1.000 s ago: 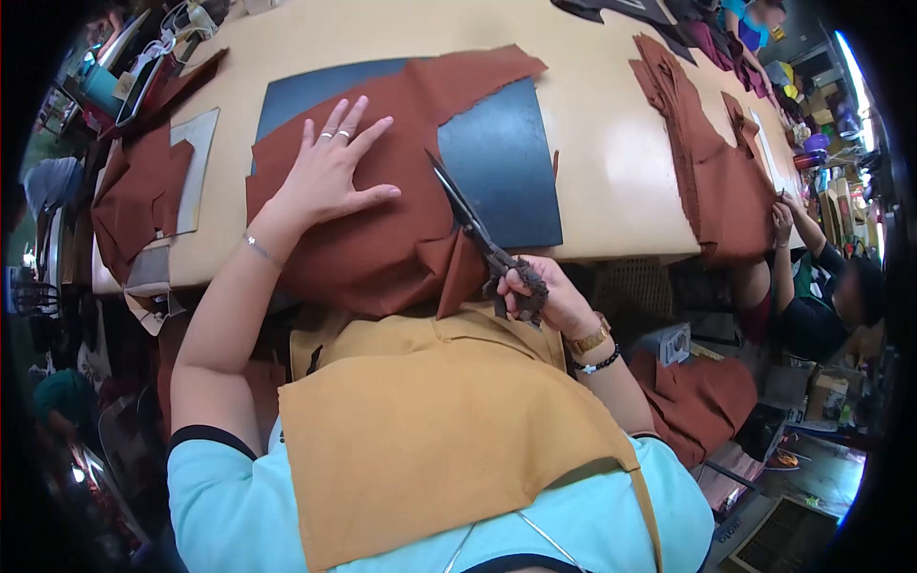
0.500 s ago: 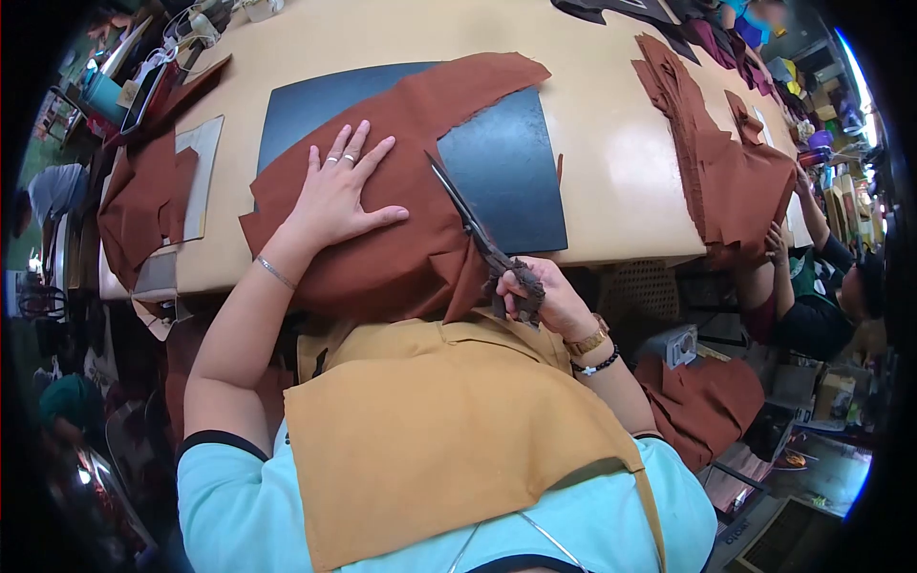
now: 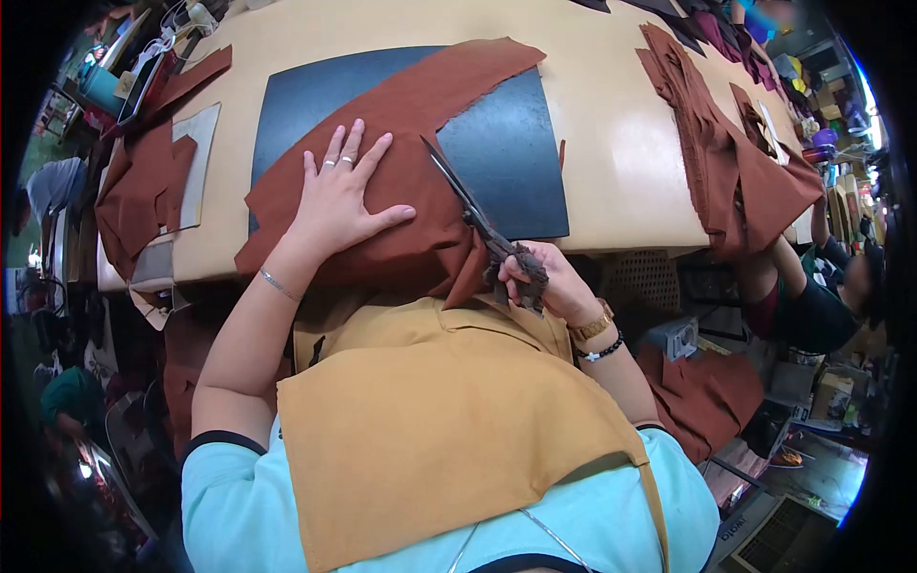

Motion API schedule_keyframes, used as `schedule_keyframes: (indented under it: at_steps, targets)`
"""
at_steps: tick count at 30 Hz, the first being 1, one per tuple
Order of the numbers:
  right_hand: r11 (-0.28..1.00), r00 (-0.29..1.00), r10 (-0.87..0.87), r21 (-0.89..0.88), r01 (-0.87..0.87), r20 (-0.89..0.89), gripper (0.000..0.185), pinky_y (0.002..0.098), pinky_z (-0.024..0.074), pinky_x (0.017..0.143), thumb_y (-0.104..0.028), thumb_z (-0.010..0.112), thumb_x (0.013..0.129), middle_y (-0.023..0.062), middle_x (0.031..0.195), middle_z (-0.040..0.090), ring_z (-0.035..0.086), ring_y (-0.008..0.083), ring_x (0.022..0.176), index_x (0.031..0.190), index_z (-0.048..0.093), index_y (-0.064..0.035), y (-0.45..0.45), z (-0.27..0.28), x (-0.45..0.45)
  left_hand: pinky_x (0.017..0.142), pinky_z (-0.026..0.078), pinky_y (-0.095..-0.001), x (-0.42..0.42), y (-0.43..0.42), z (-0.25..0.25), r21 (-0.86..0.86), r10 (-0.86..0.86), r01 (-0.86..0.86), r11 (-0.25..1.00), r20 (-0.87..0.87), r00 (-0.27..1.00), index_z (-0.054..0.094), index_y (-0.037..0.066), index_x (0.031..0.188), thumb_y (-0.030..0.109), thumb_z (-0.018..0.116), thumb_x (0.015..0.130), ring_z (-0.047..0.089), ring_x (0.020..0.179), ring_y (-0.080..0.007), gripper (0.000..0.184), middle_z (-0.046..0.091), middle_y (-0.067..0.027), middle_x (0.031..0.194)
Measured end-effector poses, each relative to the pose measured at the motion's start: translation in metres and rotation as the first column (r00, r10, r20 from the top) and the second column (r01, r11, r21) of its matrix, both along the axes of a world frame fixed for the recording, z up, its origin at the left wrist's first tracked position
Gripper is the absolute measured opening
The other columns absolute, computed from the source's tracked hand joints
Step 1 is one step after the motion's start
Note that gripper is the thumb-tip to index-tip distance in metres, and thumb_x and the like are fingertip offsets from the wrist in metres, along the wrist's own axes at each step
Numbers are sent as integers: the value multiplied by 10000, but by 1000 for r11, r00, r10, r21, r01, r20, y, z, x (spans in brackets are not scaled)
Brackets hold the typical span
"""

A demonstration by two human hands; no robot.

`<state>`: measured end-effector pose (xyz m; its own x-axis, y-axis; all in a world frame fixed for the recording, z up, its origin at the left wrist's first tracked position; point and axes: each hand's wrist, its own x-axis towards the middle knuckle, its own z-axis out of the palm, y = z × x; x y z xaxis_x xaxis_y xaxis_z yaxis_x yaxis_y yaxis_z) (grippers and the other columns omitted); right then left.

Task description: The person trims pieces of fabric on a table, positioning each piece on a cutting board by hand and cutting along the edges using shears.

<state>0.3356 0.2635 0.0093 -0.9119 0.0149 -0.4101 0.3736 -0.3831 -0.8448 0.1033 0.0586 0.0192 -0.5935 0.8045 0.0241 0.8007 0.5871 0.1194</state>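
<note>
A rust-brown piece of fabric (image 3: 406, 181) lies across a dark board (image 3: 511, 158) on the table, its near part bunched at the table's front edge. My left hand (image 3: 346, 196) rests flat on this fabric with the fingers spread. In my right hand (image 3: 549, 277) is a pair of scissors (image 3: 466, 201), its handles wrapped in dark cloth. The blades point up and left, over the fabric's right edge near the middle of the board. Whether the blades are parted is hard to see.
More rust-brown fabric (image 3: 143, 196) lies at the table's left over a pale sheet (image 3: 198, 158). A long folded stack of it (image 3: 693, 134) lies at the right, by another person's arm (image 3: 788, 263). Some brown cloth (image 3: 702, 396) hangs low beside my right elbow. The table (image 3: 621, 181) is pale.
The whole view has shifted slightly, with hands, scissors and fabric keeping nearly the same places relative to each other. At the right, the other person's fabric has spread and their hands have moved.
</note>
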Motion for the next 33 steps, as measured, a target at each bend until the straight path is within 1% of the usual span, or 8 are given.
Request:
schedule_keyframes:
  at_steps: [3, 6, 9, 10, 13, 14, 18, 33]
  targets:
    - [1000, 1000, 5, -22, -6, -19, 253, 209, 427, 531, -292, 630, 907, 3, 645, 590, 565, 79, 570, 829, 586, -55, -1, -1, 5, 1090, 127, -662, 13, 0, 7, -44, 71, -70, 997, 24, 997, 282, 234, 1493, 685, 567, 781, 112, 1451, -355, 890, 135, -138, 1576]
    - [1000, 1000, 18, 12, -18, -4, 247, 213, 430, 539, -288, 634, 904, 0, 650, 589, 562, 79, 570, 832, 590, -56, 1, -1, 7, 1091, 135, -659, 6, 5, 7, -48, 136, -130, 990, 166, 977, 302, 225, 1484, 597, 528, 866, 121, 1448, -356, 755, 142, -146, 1573]
    - [1000, 999, 30, -1, -30, -14, 241, 215, 430, 542, -285, 641, 900, -1, 651, 588, 563, 81, 570, 830, 592, -59, 2, -1, 6, 1092, 143, -654, -30, 15, 12, -11, -47, 47, 999, -49, 998, 321, 211, 1473, 507, 502, 916, 135, 1444, -363, 656, 154, -153, 1568]
    - [1000, 1000, 28, -2, -28, -14, 240, 215, 433, 543, -283, 643, 898, -1, 652, 590, 564, 81, 569, 828, 592, -59, 2, -1, 6, 1095, 146, -650, -45, 20, 21, -18, -173, 172, 985, -113, 978, 328, 208, 1469, 549, 551, 867, 147, 1440, -363, 727, 172, -140, 1566]
    - [1000, 1000, 18, -2, -18, -19, 236, 218, 440, 546, -279, 648, 895, 0, 656, 595, 567, 81, 568, 825, 595, -60, 1, 1, 7, 1098, 149, -645, -79, 29, 21, -92, -445, 437, 895, -97, 890, 327, 214, 1470, 613, 579, 810, 156, 1438, -363, 811, 180, -123, 1567]
    - [1000, 1000, 13, -2, -13, -22, 234, 219, 444, 548, -278, 649, 895, 0, 658, 597, 569, 81, 568, 826, 597, -60, -1, 2, 8, 1100, 142, -647, -84, 32, 12, -129, -443, 432, 893, -78, 893, 309, 226, 1479, 692, 574, 760, 147, 1443, -351, 897, 169, -109, 1574]
    - [1000, 999, -18, -11, 18, -49, 227, 221, 454, 543, -272, 651, 892, 1, 668, 604, 579, 83, 565, 829, 603, -60, -1, -5, 9, 1099, 132, -657, -74, 31, 7, -116, -343, 342, 932, 12, 939, 267, 251, 1496, 746, 529, 749, 131, 1449, -341, 934, 153, -103, 1579]
    - [998, 1000, 20, -51, -21, -17, 206, 205, 455, 543, -258, 658, 891, -15, 705, 609, 584, 63, 584, 853, 602, -63, 4, -3, 12, 1086, 127, -674, -48, 15, 1, -74, -178, 176, 981, -14, 984, 263, 256, 1496, 744, 534, 753, 110, 1454, -330, 929, 139, -85, 1583]
